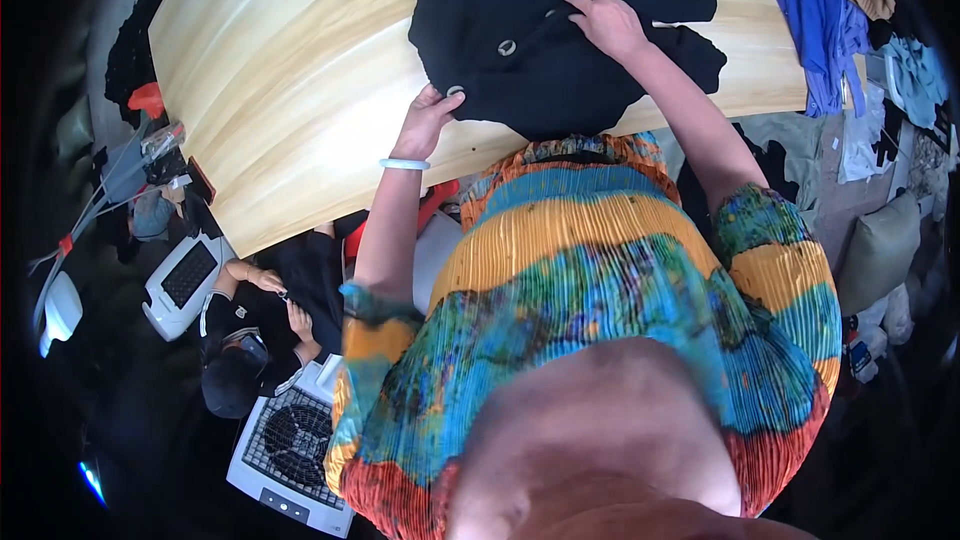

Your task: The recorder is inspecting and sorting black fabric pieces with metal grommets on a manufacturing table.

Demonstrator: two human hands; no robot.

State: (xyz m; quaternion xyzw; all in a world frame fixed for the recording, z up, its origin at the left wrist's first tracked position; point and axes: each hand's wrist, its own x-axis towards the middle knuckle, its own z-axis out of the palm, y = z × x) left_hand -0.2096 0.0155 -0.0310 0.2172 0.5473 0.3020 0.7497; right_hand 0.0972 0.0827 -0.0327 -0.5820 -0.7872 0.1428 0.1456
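Left grip pinches the black garment at its near left edge; right grip, loosely open, rests upon it. The black garment lies on the table, lengthwise left to right.

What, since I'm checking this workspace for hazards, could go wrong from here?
The black garment seems to reach the near edge of the wooden table, close to the patterned dress; it might get dragged if the left hand loosens. The blue garments hang over the table's right edge and could slide off.
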